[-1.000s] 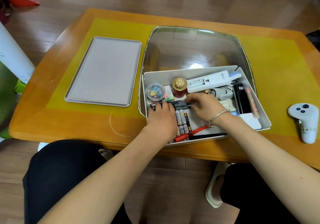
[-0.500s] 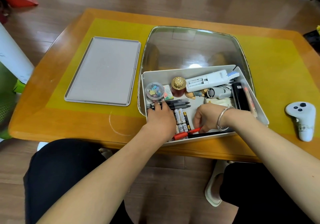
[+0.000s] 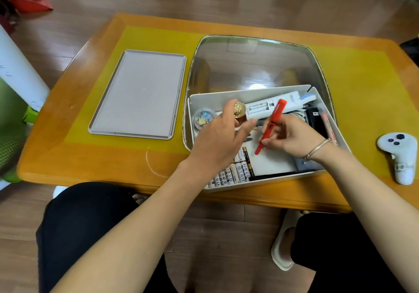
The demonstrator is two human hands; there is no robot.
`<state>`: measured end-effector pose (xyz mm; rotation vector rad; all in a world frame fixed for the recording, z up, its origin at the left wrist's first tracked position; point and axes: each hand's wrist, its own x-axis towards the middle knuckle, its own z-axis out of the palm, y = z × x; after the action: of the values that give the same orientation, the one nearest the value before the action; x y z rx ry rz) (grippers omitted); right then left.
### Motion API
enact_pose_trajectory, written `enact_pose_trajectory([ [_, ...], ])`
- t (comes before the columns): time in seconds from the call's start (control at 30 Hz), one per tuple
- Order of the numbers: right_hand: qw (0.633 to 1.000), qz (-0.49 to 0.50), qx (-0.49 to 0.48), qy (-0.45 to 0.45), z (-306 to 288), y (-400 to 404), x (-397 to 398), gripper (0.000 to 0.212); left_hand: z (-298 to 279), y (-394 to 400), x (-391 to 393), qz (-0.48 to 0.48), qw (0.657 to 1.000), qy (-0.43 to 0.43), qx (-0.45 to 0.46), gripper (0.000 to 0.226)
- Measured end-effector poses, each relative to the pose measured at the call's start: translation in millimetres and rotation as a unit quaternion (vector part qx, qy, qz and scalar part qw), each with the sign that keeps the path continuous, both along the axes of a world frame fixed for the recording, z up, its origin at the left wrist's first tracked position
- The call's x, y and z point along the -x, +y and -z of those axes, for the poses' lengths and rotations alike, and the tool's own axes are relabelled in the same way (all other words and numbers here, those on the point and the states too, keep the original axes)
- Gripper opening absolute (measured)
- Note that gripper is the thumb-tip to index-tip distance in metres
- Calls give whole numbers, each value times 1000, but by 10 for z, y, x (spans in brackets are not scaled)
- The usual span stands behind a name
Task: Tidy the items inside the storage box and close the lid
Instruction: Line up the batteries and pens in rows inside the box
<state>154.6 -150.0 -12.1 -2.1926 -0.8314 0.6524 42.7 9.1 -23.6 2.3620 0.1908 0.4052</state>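
Observation:
An open white storage box (image 3: 247, 94) sits on the table in front of me. Its grey lid (image 3: 140, 93) lies flat to the left. My right hand (image 3: 292, 137) pinches a red pen (image 3: 269, 126) and holds it tilted above the box. Hovering over the box's left half, my left hand (image 3: 217, 138) has relaxed fingers and holds nothing. Inside lie a row of batteries (image 3: 235, 171), a gold-capped bottle (image 3: 239, 109), a round clip case (image 3: 201, 117), a white device (image 3: 278, 106), a black block (image 3: 315, 120) and a black pen (image 3: 281, 174).
The box stands partly on a reflective glass inset (image 3: 254, 65) in the yellow-topped wooden table (image 3: 362, 84). A white controller (image 3: 400, 156) lies at the right edge. My knees are under the front edge. A green and white object (image 3: 13, 102) stands at the left.
My right hand picked the red pen from the box's front and raised it. My left hand lifted off the black pens and now hovers open above the box.

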Motion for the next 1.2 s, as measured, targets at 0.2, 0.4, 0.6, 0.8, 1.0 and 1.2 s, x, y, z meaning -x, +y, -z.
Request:
enact_pose_trajectory([
  [0.2,970,51,-183,154,-41,102,135,16,111,47,-2,71,982,91,-151,30],
  [0.4,977,87,-184,55,27,67,79,29,117,83,21,62,976,109,-177,20],
  [0.6,984,76,-94,-127,141,-24,-94,28,98,135,154,-8,941,136,-310,23],
  [0.8,946,-126,91,-284,164,73,-130,23,56,115,127,-31,933,157,-321,18],
  [1.0,922,-97,186,-325,245,310,-96,22,146,41,76,-75,935,145,-314,33],
  [1.2,921,-46,212,-324,290,505,-96,20,264,-54,111,48,945,190,-261,33],
])
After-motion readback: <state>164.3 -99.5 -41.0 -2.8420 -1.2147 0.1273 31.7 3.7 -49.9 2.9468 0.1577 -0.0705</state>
